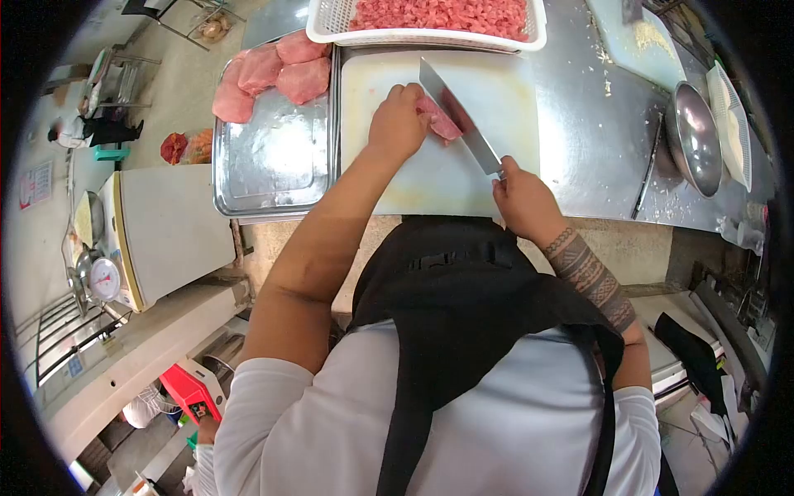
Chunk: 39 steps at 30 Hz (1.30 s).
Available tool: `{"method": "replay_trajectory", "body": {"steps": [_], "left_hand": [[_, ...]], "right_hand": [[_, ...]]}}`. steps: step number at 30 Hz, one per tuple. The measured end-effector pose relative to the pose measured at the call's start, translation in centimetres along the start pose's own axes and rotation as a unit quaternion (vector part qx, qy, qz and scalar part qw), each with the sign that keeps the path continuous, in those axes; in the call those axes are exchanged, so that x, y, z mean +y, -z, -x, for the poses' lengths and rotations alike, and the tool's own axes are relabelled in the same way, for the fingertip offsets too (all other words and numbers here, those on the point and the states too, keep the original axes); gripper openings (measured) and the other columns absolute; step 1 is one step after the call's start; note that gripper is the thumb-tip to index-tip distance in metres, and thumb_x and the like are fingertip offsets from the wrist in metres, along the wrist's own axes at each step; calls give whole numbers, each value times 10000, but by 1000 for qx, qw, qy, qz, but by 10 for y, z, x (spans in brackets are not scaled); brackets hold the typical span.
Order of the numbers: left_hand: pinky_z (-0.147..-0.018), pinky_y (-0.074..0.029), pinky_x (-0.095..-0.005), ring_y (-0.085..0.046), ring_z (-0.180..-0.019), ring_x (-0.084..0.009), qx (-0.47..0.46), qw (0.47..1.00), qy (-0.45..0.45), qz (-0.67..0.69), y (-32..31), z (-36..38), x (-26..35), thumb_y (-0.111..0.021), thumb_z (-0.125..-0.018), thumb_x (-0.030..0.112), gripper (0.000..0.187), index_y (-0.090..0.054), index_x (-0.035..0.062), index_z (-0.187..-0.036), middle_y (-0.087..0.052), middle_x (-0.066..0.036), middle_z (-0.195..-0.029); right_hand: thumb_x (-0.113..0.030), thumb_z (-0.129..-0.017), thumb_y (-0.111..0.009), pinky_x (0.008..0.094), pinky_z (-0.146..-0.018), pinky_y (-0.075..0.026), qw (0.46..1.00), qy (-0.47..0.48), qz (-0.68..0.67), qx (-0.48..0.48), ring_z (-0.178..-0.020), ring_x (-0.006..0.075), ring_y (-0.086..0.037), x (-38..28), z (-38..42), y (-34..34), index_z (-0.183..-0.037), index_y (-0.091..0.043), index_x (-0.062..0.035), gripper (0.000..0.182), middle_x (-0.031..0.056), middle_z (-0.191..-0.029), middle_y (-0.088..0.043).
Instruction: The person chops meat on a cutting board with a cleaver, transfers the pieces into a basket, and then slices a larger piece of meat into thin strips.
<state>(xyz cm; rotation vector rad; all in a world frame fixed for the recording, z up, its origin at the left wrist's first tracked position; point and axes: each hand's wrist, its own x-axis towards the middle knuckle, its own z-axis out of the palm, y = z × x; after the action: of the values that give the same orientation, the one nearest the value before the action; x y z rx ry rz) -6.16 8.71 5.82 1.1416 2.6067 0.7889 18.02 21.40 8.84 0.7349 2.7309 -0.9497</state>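
Note:
My left hand [399, 124] is closed on a piece of raw meat [441, 121] over the white cutting board [372, 182]. In my right hand [528, 201] is the handle of a cleaver [463, 120], its broad blade slanting up and left, right alongside the meat. To the left of the board lies a metal tray [273, 149] with several raw meat slabs [263, 68] at its far end. Beyond the board stands a white basket [426, 38] full of small diced meat [438, 14].
On the steel table [587, 149] at right are a metal bowl [696, 139], a white plastic basket [729, 124] and another cutting board [637, 41] with chopped bits. A white cabinet [178, 236] and a dial scale [105, 279] stand left. Another person [95, 131] is in the left background.

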Motion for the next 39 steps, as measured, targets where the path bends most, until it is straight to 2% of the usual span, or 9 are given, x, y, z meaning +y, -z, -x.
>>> {"method": "replay_trajectory", "body": {"steps": [5, 8, 15, 18, 22, 28, 32, 35, 39], "left_hand": [[-937, -547, -496, -679, -1078, -416, -55, 998, 0, -15, 7, -3, 4, -795, -874, 176, 383, -646, 38, -1199, -682, -214, -1127], [-925, -549, -503, -679, -1073, -421, -28, 1000, 1, 6, 0, -1, 0, -793, -870, 157, 333, -654, 38, -1148, -685, -211, -1126], [-836, -555, -516, -679, -987, -442, -17, 997, -10, 70, -15, 3, -10, -797, -892, 168, 404, -589, -14, -1187, -654, -234, -1124], [-838, -555, -514, -675, -989, -441, -21, 997, 0, 69, -14, 3, -9, -797, -889, 172, 412, -594, -11, -1197, -650, -232, -1131], [-849, -560, -516, -672, -1003, -437, 9, 997, -9, 73, -11, 7, -11, -798, -887, 176, 413, -595, 1, -1200, -628, -223, -1158], [-857, -569, -513, -667, -1026, -439, 12, 999, -23, 48, -13, 7, -18, -752, -892, 117, 381, -580, -2, -1211, -611, -210, -1165], [-856, -570, -511, -666, -1038, -440, -7, 999, -7, 44, -5, 3, -10, -724, -881, 72, 353, -581, -4, -1194, -616, -210, -1158], [-853, -569, -510, -666, -1038, -438, 30, 998, -23, 58, -16, 5, -17, -754, -871, 90, 367, -580, -1, -1181, -621, -207, -1150], [-851, -564, -504, -667, -1031, -429, 13, 997, -11, 72, -13, 6, -16, -797, -861, 130, 386, -590, 15, -1166, -628, -190, -1150]], "right_hand": [[-123, -987, -606, 582, -730, -549, 1000, -2, 21, -23, -815, 481, -692, -14, 31, 39, -1122, -508, -20, 196, 245, -825, -691], [-116, -983, -605, 583, -736, -546, 998, 4, 34, -55, -816, 484, -687, -13, 33, 59, -1125, -504, -16, 201, 246, -828, -688], [-118, -989, -587, 580, -775, -550, 993, 30, 16, -114, -843, 485, -694, -26, -15, 65, -1244, -511, 8, 295, 256, -867, -704], [-126, -987, -574, 574, -789, -557, 993, 11, 54, -103, -870, 477, -702, -24, -48, 29, -1293, -510, 11, 341, 253, -882, -712], [-119, -966, -579, 572, -783, -560, 997, 44, 61, -28, -864, 469, -710, -37, -73, 4, -1233, -523, -10, 294, 255, -887, -714], [-119, -964, -586, 569, -762, -560, 994, 9, 96, -47, -844, 461, -709, -49, -25, 54, -1192, -528, -37, 249, 251, -854, -707], [-75, -945, -602, 573, -772, -556, 990, -16, 53, -126, -848, 467, -706, -46, 1, 91, -1198, -528, -18, 269, 255, -851, -700], [-96, -950, -603, 574, -784, -557, 991, -9, 59, -123, -854, 471, -704, -44, -12, 76, -1213, -531, -10, 287, 254, -876, -708], [-127, -959, -591, 575, -798, -559, 991, 5, 86, -102, -867, 471, -708, -46, -58, 25, -1241, -525, -7, 313, 253, -903, -718]]}}
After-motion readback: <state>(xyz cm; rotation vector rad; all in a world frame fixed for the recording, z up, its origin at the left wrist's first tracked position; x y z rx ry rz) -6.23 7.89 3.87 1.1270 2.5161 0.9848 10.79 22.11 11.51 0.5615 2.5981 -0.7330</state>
